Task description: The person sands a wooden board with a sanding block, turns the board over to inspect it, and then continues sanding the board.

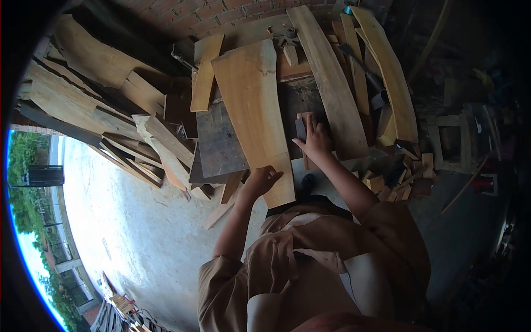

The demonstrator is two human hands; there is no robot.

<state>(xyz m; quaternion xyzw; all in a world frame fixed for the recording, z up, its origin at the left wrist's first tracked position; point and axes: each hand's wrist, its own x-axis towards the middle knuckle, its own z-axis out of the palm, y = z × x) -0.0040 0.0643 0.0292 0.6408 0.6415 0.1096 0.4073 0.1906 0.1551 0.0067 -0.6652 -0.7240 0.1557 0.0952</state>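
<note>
A dark, worn counter (221, 145) stands on a concrete floor (166, 232) before a brick wall (215, 12), planks (91, 52) stacked to the left. A wide board (249, 105) lies lengthwise across it, overhanging the near edge. The left hand (265, 180), fingers curled, touches the board; the right hand (316, 142), thumb apart, lies at a small block (301, 129). Whether either grips, I cannot tell.

The long board (249, 116) overhanging the counter's near edge is tan wood, smooth and matt – paler along one side. The counter (218, 144) itself has a dark, scuffed, stained top. Toward its right edge, the grey-brown plank (332, 77) is dull, grained wood; at the far left corner, the short plank (208, 74) is yellowish, even-faced wood. Beyond the far edge, the wall (221, 10) is rough, matt brick. The floor (171, 227) looks like concrete – glossy where light strikes it. The brown shirt (343, 232) is soft, creased, matt cloth.
</note>
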